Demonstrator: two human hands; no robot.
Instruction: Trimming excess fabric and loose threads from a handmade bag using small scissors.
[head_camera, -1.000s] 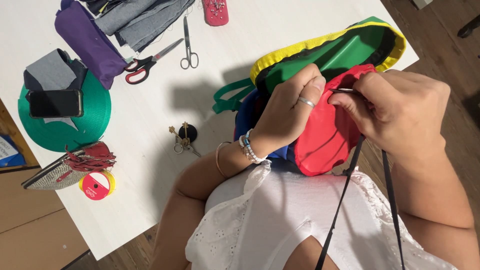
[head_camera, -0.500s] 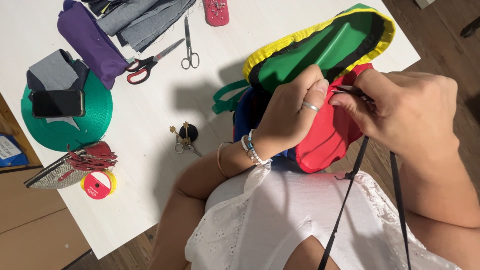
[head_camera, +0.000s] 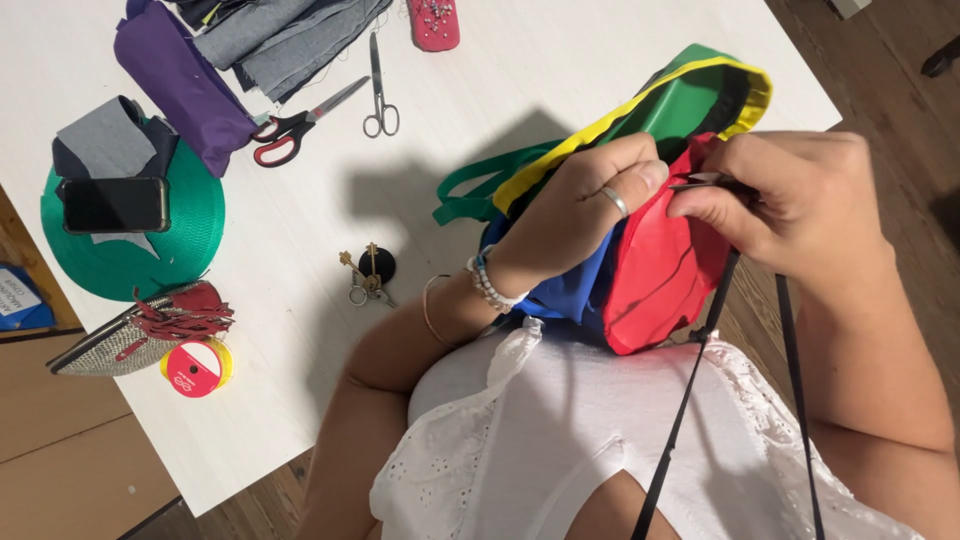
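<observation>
Gripping multicoloured fabric bag, left hand on top, right hand pinching black strap

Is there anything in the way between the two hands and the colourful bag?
Nothing visible. The left hand already grips the colourful bag along its red and green part, and the right hand pinches a black strap right at the red fabric. The scissors and keys lie apart on the table.

phone on webbing roll, scissors behind keys
</observation>
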